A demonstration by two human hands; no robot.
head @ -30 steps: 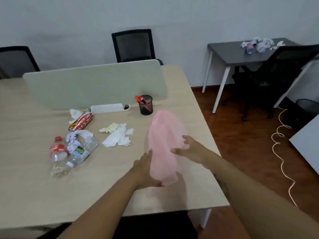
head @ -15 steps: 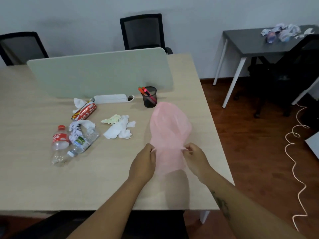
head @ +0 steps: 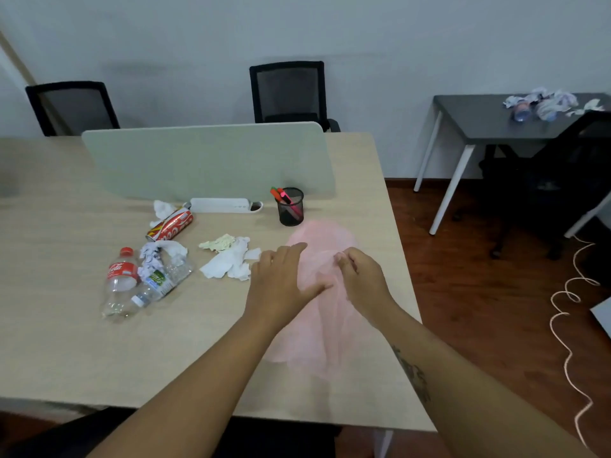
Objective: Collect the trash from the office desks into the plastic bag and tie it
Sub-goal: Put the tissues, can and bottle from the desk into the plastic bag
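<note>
Left hand [head: 284,282] lies flat, fingers straight, on the pink bag [head: 322,328]; right hand [head: 362,280], at three o'clock, fingers curled, pinches it.

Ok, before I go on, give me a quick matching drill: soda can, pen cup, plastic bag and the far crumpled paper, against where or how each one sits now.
Things:
1. soda can
2. pen cup
3. plastic bag
4. far crumpled paper

Places or states:
A. on the grey table
B. pink, under the left hand and right hand
C. upright, holding pens
D. on its side by the white power strip

Pairs: 1-D, 2-C, 3-B, 4-A.
</note>
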